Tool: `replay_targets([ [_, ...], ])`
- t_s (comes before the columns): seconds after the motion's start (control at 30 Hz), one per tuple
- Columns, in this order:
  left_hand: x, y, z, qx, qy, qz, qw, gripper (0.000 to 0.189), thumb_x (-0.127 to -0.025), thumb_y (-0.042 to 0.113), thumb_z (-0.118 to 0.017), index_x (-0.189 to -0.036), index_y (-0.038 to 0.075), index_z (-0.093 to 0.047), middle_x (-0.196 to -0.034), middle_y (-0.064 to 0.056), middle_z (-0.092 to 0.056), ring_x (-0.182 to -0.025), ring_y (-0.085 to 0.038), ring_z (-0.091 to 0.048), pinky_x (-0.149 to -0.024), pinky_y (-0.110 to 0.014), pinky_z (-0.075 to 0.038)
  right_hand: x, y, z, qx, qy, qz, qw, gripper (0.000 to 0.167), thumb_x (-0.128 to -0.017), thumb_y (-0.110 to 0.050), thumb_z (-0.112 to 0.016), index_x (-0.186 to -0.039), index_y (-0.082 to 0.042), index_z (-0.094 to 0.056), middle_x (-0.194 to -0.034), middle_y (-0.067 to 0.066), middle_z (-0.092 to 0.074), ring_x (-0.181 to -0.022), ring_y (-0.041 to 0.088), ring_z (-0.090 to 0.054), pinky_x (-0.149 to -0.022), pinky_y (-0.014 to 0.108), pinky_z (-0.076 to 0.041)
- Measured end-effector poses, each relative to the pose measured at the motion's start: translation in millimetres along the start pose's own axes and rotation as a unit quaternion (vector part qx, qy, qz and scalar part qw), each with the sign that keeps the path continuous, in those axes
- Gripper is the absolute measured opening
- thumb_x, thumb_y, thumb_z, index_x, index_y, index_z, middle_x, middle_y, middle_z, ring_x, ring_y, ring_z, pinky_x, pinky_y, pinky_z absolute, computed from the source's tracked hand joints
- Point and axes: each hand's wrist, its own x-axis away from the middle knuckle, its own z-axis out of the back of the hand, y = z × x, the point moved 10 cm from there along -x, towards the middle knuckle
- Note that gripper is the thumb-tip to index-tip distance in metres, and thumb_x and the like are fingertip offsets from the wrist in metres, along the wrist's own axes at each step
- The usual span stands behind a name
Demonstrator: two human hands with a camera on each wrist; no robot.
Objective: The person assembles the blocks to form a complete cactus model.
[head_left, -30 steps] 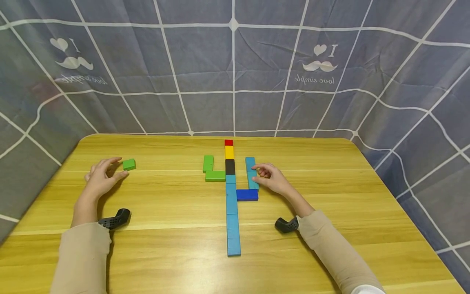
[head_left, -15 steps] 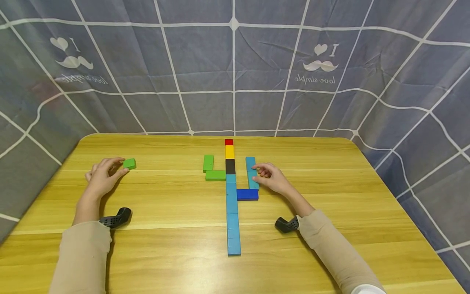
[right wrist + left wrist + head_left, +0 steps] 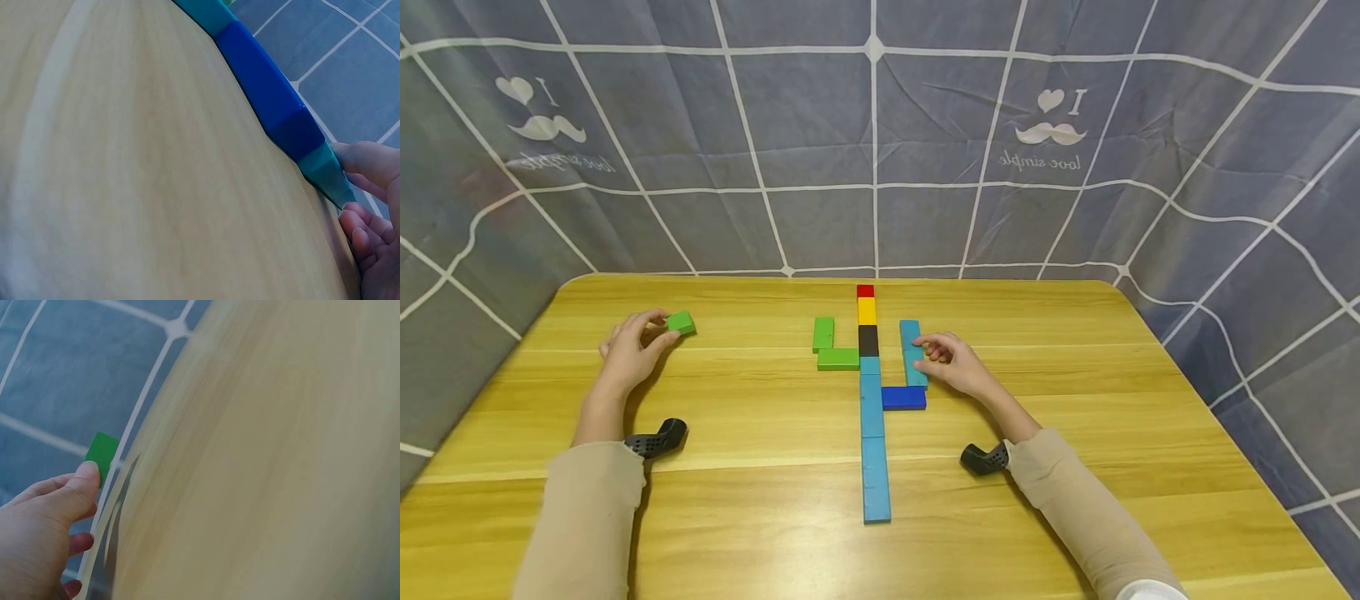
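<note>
My left hand [image 3: 634, 352] pinches a small green block [image 3: 682, 322] between thumb and fingers at the left side of the table. In the left wrist view the thumb lies on the face of that block [image 3: 100, 452]. Over on the right, my right hand [image 3: 952, 362] rests with thumb and index fingertips at the right edge of two light blue blocks [image 3: 909, 333] laid end to end. In the right wrist view the thumb is at a light blue block [image 3: 326, 172] beside a dark blue block [image 3: 272, 87]; the other fingers are loosely bent.
A column runs down the middle: red [image 3: 866, 291], yellow [image 3: 867, 311], black [image 3: 868, 340], then several light blue blocks [image 3: 871, 404]. Two green blocks [image 3: 838, 359] form an L on its left. The dark blue block joins its right side. A grey curtain [image 3: 820, 150] hangs behind the table.
The left hand has closed its fingertips on the small green block and carried it a little right and farther back. The right hand and the other blocks stay put.
</note>
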Motion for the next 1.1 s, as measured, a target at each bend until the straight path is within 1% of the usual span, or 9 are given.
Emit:
replay_targets([
  [0.17, -14.6, 21.4, -18.6, 0.019, 0.003, -0.020, 0.9996, 0.039, -0.094, 0.021, -0.050, -0.123, -0.004, -0.044, -0.115, -0.025, -0.046, -0.104, -0.042, -0.038, -0.082, -0.057, -0.012, -0.2, 0.8, -0.6, -0.002, 0.001, 0.000, 1.0000, 0.035, -0.083, -0.002, -0.064, -0.114, 0.010, -0.056, -0.095, 0.025, -0.048, -0.080, 0.025, -0.042, -0.072, 0.027, -0.036],
  [0.4, -33.7, 46.6, -53.2, 0.038, -0.001, -0.032, 0.9987, 0.037, -0.091, 0.017, -0.055, -0.122, -0.002, -0.047, -0.111, -0.022, -0.050, -0.100, -0.038, -0.041, -0.085, -0.055, -0.015, -0.5, 1.2, -1.1, -0.003, 0.001, 0.003, 1.0000, 0.035, -0.083, -0.002, -0.064, -0.114, 0.011, -0.056, -0.094, 0.025, -0.048, -0.079, 0.025, -0.041, -0.072, 0.027, -0.035],
  [0.5, -41.4, 57.3, -68.4, 0.041, -0.012, -0.037, 0.9984, 0.037, -0.091, 0.017, -0.056, -0.122, -0.001, -0.047, -0.111, -0.021, -0.051, -0.100, -0.037, -0.042, -0.086, -0.054, -0.016, -0.4, 0.8, -1.1, -0.003, 0.001, 0.004, 1.0000, 0.034, -0.083, -0.002, -0.064, -0.114, 0.011, -0.056, -0.094, 0.025, -0.048, -0.078, 0.024, -0.041, -0.071, 0.027, -0.035],
  [0.63, -49.7, 70.5, -87.6, 0.044, -0.036, -0.038, 0.9977, 0.037, -0.092, 0.017, -0.055, -0.124, 0.000, -0.047, -0.112, -0.021, -0.051, -0.100, -0.036, -0.042, -0.090, -0.054, -0.015, 0.2, 0.5, -1.2, -0.003, 0.002, 0.003, 1.0000, 0.034, -0.083, -0.002, -0.064, -0.114, 0.011, -0.056, -0.094, 0.025, -0.047, -0.078, 0.025, -0.041, -0.071, 0.027, -0.035],
  [0.73, -54.5, 78.3, -100.4, 0.047, -0.050, -0.037, 0.9969, 0.038, -0.092, 0.018, -0.055, -0.125, 0.001, -0.047, -0.112, -0.020, -0.052, -0.100, -0.036, -0.042, -0.092, -0.054, -0.015, 0.6, 0.2, -1.2, -0.004, 0.001, 0.002, 1.0000, 0.035, -0.083, -0.002, -0.064, -0.114, 0.011, -0.056, -0.094, 0.026, -0.047, -0.079, 0.025, -0.041, -0.072, 0.028, -0.035],
  [0.83, -58.9, 84.5, -110.9, 0.048, -0.058, -0.037, 0.9965, 0.038, -0.091, 0.018, -0.056, -0.125, 0.002, -0.047, -0.111, -0.019, -0.053, -0.100, -0.035, -0.042, -0.093, -0.054, -0.015, 0.5, 0.0, -1.4, -0.004, 0.000, 0.003, 1.0000, 0.035, -0.084, -0.002, -0.064, -0.114, 0.011, -0.055, -0.095, 0.026, -0.048, -0.079, 0.025, -0.041, -0.072, 0.029, -0.035],
  [1.1, -68.3, 98.1, -132.5, 0.045, -0.074, -0.042, 0.9954, 0.037, -0.091, 0.019, -0.057, -0.124, 0.005, -0.050, -0.111, -0.017, -0.054, -0.104, -0.034, -0.043, -0.093, -0.053, -0.016, 0.3, 1.9, -1.4, -0.001, 0.001, 0.004, 1.0000, 0.035, -0.084, -0.003, -0.064, -0.115, 0.010, -0.055, -0.095, 0.025, -0.047, -0.079, 0.025, -0.041, -0.072, 0.028, -0.035],
])
